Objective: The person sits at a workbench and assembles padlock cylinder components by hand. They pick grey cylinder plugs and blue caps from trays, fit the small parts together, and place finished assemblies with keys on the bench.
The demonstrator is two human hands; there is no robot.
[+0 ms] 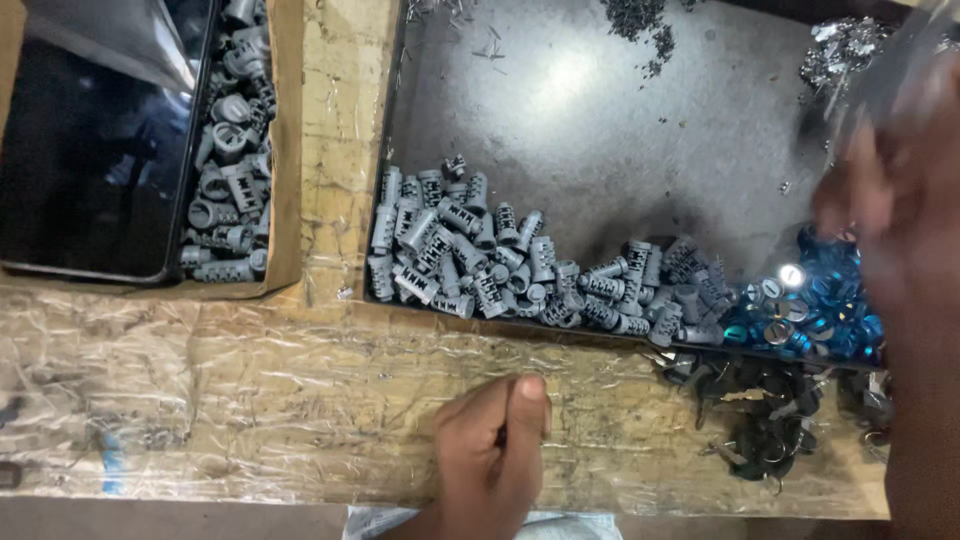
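My left hand rests at the near edge of the bench, thumb pressed against curled fingers; nothing shows in its grip. It lies just in front of a heap of grey ribbed metal cylinders along the near side of a dark metal tray. My right hand is blurred at the right, above a pile of blue round caps in the tray's near right corner. Whether it holds anything is hidden by the blur.
A cardboard box at the left holds more grey cylinders and a dark glossy slab. Dark keys lie heaped on the film-covered wooden bench. Shiny metal bits and tiny dark pieces sit at the tray's far side.
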